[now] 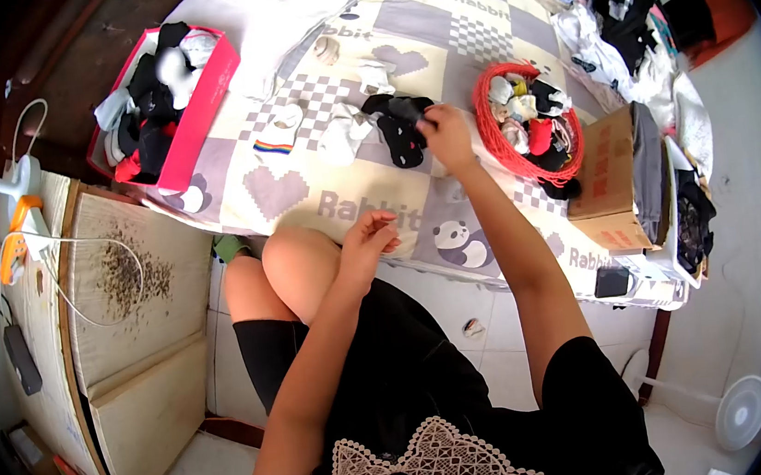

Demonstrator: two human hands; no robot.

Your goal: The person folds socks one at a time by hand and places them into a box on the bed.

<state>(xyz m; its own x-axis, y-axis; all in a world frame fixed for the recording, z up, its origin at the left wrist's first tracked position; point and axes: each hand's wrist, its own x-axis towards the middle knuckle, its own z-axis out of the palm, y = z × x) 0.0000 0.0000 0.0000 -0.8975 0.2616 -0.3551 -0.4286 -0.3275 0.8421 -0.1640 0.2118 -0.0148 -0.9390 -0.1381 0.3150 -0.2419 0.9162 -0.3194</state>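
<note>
My right hand [446,138] is closed on the edge of a black sock [402,138] that lies on the bed, with small red marks on its dark fabric. My left hand [370,243] hovers over my lap near the bed's edge, its fingers loosely bent and apart, holding nothing visible. To the left of the black sock lies a white sock [344,133]. Farther left is another white sock [280,129] with a rainbow stripe. A small white sock [377,76] rests just behind, and a rolled beige sock [327,50] sits farther back.
A red woven basket [483,101] of rolled socks stands right of my right hand. A pink box [193,132] holds dark and white socks. On the right are a cardboard box [598,168] and a clothes heap [622,22]. A wooden cabinet [141,346] stands left.
</note>
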